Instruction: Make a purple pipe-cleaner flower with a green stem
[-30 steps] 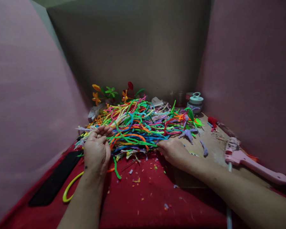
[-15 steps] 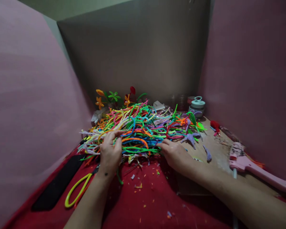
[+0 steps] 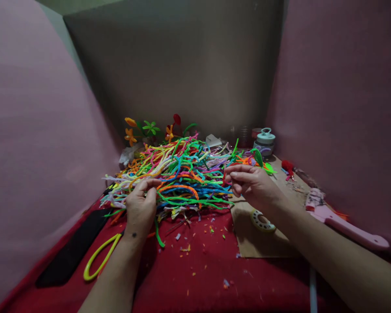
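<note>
A big tangled pile of pipe cleaners [image 3: 182, 174] in many colours lies on the red cloth [image 3: 195, 269]. My left hand [image 3: 140, 208] rests at the pile's near left edge, fingers curled into the strands. My right hand [image 3: 252, 184] is raised at the pile's right side, fingers bent and pinched on a strand near a red pipe cleaner; which strand it grips is unclear. A roll of tape [image 3: 262, 221] shows just below that wrist on brown paper [image 3: 257, 243].
Yellow-handled scissors [image 3: 99, 258] and a black flat object [image 3: 71, 252] lie at left. A pink glue gun [image 3: 342, 224] lies at right. Pipe-cleaner flowers [image 3: 150, 128] and a small teal container [image 3: 263, 140] stand at the back. Pink walls close both sides.
My right hand has lifted off the table and moved up to the pile's right side, uncovering the tape roll. My left hand stays at the pile's near left edge.
</note>
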Demonstrator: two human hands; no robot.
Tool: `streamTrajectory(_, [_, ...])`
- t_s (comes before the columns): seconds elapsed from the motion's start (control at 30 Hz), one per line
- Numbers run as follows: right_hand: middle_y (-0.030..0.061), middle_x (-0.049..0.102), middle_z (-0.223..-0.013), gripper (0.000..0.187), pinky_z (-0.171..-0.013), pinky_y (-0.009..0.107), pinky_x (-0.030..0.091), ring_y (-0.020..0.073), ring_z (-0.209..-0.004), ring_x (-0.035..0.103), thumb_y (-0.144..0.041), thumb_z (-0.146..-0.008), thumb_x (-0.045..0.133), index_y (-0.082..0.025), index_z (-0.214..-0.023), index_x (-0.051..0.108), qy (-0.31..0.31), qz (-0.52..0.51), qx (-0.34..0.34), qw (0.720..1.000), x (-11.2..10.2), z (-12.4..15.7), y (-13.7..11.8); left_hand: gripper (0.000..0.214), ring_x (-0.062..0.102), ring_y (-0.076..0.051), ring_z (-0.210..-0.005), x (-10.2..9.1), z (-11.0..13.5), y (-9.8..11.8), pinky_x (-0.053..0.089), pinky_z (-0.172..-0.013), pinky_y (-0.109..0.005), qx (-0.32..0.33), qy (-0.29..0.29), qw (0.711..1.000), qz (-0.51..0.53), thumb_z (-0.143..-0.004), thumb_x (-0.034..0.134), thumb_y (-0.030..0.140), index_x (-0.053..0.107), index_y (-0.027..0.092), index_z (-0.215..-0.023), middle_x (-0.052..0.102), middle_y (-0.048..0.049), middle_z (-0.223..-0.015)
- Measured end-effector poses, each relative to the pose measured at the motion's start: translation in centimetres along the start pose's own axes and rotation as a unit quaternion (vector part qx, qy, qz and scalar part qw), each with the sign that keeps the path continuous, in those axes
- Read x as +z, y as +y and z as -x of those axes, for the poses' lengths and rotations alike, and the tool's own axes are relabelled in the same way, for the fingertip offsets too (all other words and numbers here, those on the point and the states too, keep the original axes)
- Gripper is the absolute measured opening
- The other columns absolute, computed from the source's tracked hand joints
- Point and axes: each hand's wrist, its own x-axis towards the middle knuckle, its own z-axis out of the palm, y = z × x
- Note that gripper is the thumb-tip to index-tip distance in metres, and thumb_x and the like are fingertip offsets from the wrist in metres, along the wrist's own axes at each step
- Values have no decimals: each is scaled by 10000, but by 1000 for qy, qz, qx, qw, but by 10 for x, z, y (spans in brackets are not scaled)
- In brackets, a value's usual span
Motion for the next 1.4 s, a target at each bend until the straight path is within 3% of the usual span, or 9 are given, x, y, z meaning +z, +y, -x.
streamTrajectory(0.2, [-32,547,-598,149,-348,118,334,-4,-345,335,-17,-715,493,-122,-807,547,5,-265,37,964,-20,-10,-16,167,609,-152,-791,2,1,5,459,-778,-271,-2,51,996,69,-712,505,139,632,177,-814,643,-10,-802])
streamTrajectory(0.4, [-45,503,-592,235,-357,99,338,1,-358,337,35,-707,418,-140,-833,512,20,-328,17,944,-33,-13,-33,167,612,-143,-772,2,-2,2,471,-776,-278,-31,83,987,133,-711,549,175,607,165,-867,633,-15,-798])
streamTrajectory(0.53, [-31,546,-580,192,-352,122,323,-2,-344,328,-26,-687,484,-125,-818,582,11,-209,-8,978,-31,-10,-32,135,599,-142,-742,-2,0,7,467,-741,-265,-18,48,994,94,-707,543,173,629,165,-811,632,-9,-769])
streamTrajectory(0.7, [2,605,-602,102,-402,213,347,70,-416,459,-199,-696,613,-150,-774,657,-65,171,-6,983,-10,-1,-8,129,590,-149,-751,-7,3,13,453,-741,-262,-5,32,997,74,-717,532,194,630,166,-797,634,-12,-770])
streamTrajectory(0.77, [16,621,-642,97,-482,238,384,100,-505,514,-203,-719,596,-160,-762,671,-108,352,-57,928,1,3,2,124,588,-150,-743,-8,3,12,452,-734,-262,-9,34,997,72,-717,529,197,628,167,-785,630,-11,-761])
streamTrajectory(0.97, [77,626,-858,128,-568,253,341,152,-686,564,-188,-784,548,-176,-825,668,-155,730,-187,639,21,5,23,126,583,-147,-752,-6,5,11,447,-724,-255,7,45,997,68,-724,526,188,634,162,-782,629,-15,-772])
streamTrajectory(1.1, [70,618,-800,138,-502,255,248,123,-579,517,-156,-797,509,-162,-758,641,-151,799,-184,552,25,0,29,149,583,-141,-722,-4,7,9,449,-694,-249,7,30,996,80,-723,518,177,640,168,-808,633,-12,-785])
streamTrajectory(1.2, [57,601,-747,172,-513,251,251,112,-567,489,-115,-805,475,-149,-712,614,-150,794,-198,555,23,-2,30,149,583,-144,-724,-4,8,11,449,-706,-253,10,30,996,80,-722,521,177,644,169,-806,632,-9,-774])
streamTrajectory(1.4, [48,566,-695,171,-568,238,323,121,-614,481,-119,-819,429,-130,-729,574,-96,697,-287,650,17,0,28,113,546,-123,-633,-12,16,26,442,-602,-228,7,8,984,179,-737,552,212,631,182,-812,596,5,-699])
